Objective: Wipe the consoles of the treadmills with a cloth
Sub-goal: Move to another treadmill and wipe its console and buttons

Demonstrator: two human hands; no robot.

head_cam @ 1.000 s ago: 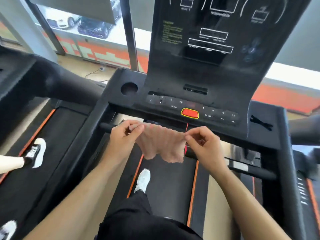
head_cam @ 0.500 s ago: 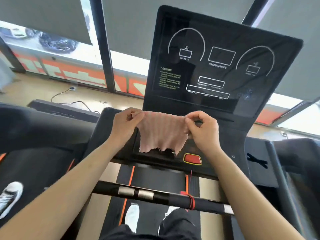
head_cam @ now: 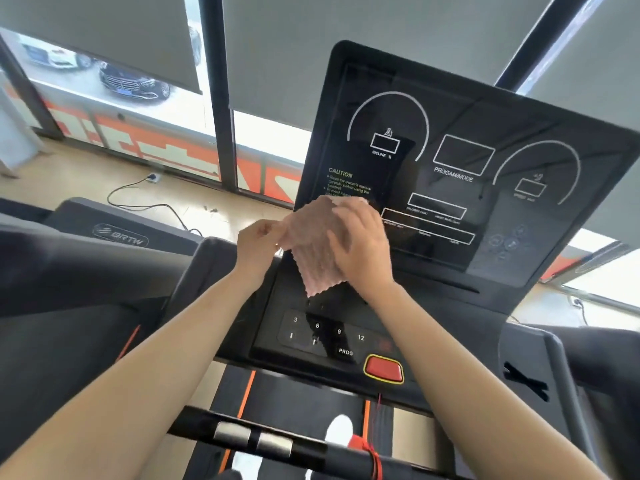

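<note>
A pink ribbed cloth [head_cam: 313,247] hangs in front of the lower left corner of the black treadmill console [head_cam: 460,188]. My left hand [head_cam: 258,245] pinches the cloth's left edge. My right hand [head_cam: 362,244] lies over the cloth's right side, fingers spread across it near the caution text. Whether the cloth touches the screen cannot be told. Below the hands, the keypad panel [head_cam: 325,336] shows numbered buttons and a red stop button [head_cam: 383,368].
A black handlebar with silver sensors [head_cam: 252,438] crosses the bottom. A neighbouring treadmill [head_cam: 117,233] stands to the left, another one's arm [head_cam: 561,368] to the right. A power cable [head_cam: 145,202] lies on the wooden floor by the windows.
Both hands lifted the cloth from above the belt up to the console screen. The right hand shifted from pinching the cloth's corner to lying over it. The view tilted upward.
</note>
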